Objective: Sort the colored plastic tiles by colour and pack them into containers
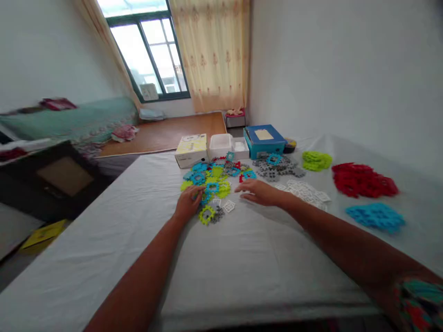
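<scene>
Resting the left hand [188, 200] with fingers curled at the left edge of a mixed heap of blue, lime-green, grey and red toothed plastic pieces [217, 171]; perhaps pinching one, but not showing clearly enough to tell. Holding the right hand [258, 191] loosely open just beside the heap's right side, apparently gripping nothing. Spotting a lime-green toothed plastic ring [202, 216] and a white plastic lattice tile [229, 206] lying nearest, on the white-covered surface [221, 276].

Looking rightward, seeming part-way along: counting separate piles of white lattice tiles [306, 192], grey toothed pieces [277, 170], lime-green pieces [316, 161], red pieces [362, 180] and blue pieces [377, 216]. Leaving plenty mixed between the hands, plus spotting a blue toothed ring [269, 159] sitting on the grey. Farther back, seeing a yellow-and-white cardboard box [192, 150], a white open container [221, 145] and a blue box [265, 143].
</scene>
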Tool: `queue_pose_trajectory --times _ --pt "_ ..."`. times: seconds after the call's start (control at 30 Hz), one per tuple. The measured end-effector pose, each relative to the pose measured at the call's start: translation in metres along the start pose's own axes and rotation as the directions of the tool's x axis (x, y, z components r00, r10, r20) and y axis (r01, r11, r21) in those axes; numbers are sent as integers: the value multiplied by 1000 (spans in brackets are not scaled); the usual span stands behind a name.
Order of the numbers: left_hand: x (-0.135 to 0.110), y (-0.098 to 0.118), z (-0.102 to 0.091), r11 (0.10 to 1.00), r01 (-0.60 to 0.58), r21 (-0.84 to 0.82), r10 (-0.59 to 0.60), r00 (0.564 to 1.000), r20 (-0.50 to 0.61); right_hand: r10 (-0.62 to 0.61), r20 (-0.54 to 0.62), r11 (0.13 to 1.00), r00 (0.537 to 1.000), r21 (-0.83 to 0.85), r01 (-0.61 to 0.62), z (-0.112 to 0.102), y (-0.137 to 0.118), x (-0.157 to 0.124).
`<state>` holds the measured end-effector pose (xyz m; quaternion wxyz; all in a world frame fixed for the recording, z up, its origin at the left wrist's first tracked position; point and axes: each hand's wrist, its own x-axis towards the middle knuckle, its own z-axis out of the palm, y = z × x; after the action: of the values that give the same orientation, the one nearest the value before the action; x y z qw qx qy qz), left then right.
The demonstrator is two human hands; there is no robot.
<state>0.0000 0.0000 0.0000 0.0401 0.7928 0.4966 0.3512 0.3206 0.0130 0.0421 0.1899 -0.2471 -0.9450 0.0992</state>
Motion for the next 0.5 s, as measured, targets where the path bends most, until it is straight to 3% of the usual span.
queue_pose_trajectory --times 0.1,0.17,0.37,0.5 --pt "0 4 -2 1000 12 18 -12 1000 -6 -125 30 990 992 -68 127 34 -21 10" --pt "0 5 -2 1000 10 20 -10 1000 -9 -151 60 982 987 -107 156 44 -29 13" --pt "1 4 -1 1000 -6 9 6 1000 -10 -22 124 984 992 -175 44 36 -37 10" --pt "1 4 -2 1000 -14 15 14 1000 -4 82 72 983 994 -171 -69 21 -31 11"
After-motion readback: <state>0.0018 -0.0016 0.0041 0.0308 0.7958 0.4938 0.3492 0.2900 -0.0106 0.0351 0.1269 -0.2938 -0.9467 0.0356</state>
